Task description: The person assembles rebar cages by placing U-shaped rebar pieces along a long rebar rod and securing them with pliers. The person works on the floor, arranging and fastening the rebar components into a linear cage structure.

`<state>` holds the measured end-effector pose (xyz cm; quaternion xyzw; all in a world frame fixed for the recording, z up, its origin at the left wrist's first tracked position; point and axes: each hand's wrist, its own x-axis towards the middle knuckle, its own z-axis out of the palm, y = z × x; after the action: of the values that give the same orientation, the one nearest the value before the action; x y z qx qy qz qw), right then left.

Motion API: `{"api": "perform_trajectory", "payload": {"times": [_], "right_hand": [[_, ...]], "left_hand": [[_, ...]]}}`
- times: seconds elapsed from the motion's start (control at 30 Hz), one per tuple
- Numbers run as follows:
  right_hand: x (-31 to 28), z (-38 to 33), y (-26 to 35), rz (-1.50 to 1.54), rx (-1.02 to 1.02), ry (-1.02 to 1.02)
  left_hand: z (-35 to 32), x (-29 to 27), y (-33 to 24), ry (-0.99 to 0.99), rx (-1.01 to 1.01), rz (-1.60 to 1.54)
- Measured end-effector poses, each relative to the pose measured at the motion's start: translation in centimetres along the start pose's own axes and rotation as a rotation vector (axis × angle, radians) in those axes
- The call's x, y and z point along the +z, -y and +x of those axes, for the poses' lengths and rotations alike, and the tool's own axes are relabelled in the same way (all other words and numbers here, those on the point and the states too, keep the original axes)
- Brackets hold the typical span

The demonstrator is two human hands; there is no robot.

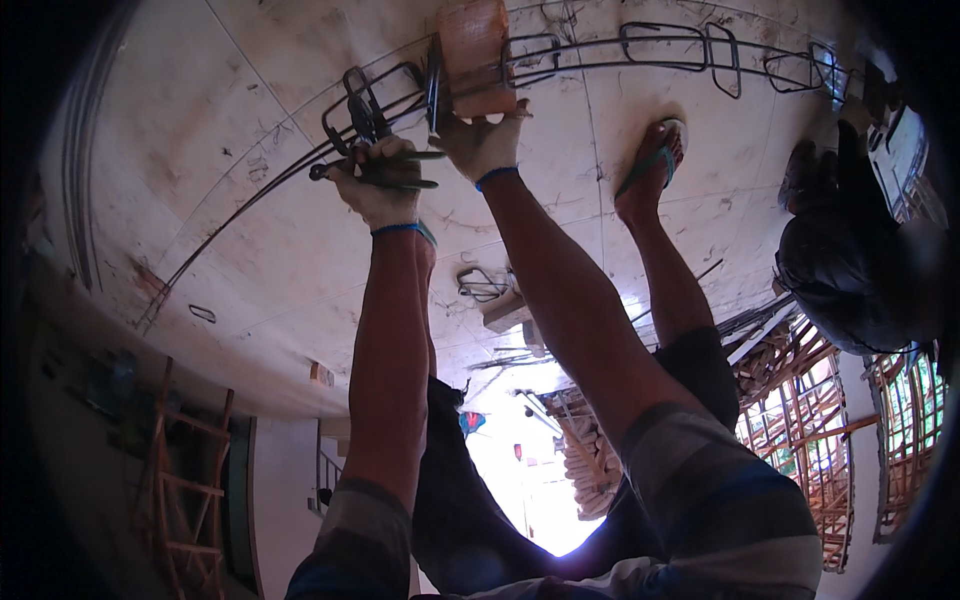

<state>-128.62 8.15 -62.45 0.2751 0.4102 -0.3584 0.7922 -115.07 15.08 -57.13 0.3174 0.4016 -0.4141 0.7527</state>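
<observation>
My left hand [385, 190], in a pale work glove, is closed around pincers [405, 182] with green handles. Their dark head points left, beside a thin steel bar. Just beyond this hand stand several bent stirrups [365, 108] on the long bars. My right hand [485, 148], also gloved, has its fingers at both sides of the near end of an orange brick [475, 55]. The brick hides part of the bars. Another upright dark stirrup [433, 85] stands against the brick's left side, close to my right hand. Fingertips are partly hidden.
The long bars [600, 65] with spaced stirrups curve across the floor. Loose stirrups [482, 284] lie near a block [505, 312] between my legs. A person in dark clothes [840, 260] crouches at right. A wooden ladder [190, 490] stands at left, and steel rods [85, 170] lie beyond it.
</observation>
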Motion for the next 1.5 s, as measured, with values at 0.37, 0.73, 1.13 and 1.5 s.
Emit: {"api": "perform_trajectory", "payload": {"times": [0.37,0.73,1.13,1.5], "right_hand": [[-1.2,-2.3,4.9,-0.226,-0.096,-0.227],[2.7,-4.1,5.2,-1.624,-0.851,-0.644],[11.5,-2.8,13.9,-2.626,-1.075,0.168],[11.9,-2.4,11.5,-2.661,-1.075,-0.102]], "left_hand": [[0.2,0.5,-0.4,-0.057,0.002,0.007],[-3.5,2.0,-1.5,-0.249,-0.114,0.576],[-18.7,4.3,5.6,-0.266,-0.321,0.520],[-16.6,5.1,7.7,-0.194,-0.400,0.639]]}}
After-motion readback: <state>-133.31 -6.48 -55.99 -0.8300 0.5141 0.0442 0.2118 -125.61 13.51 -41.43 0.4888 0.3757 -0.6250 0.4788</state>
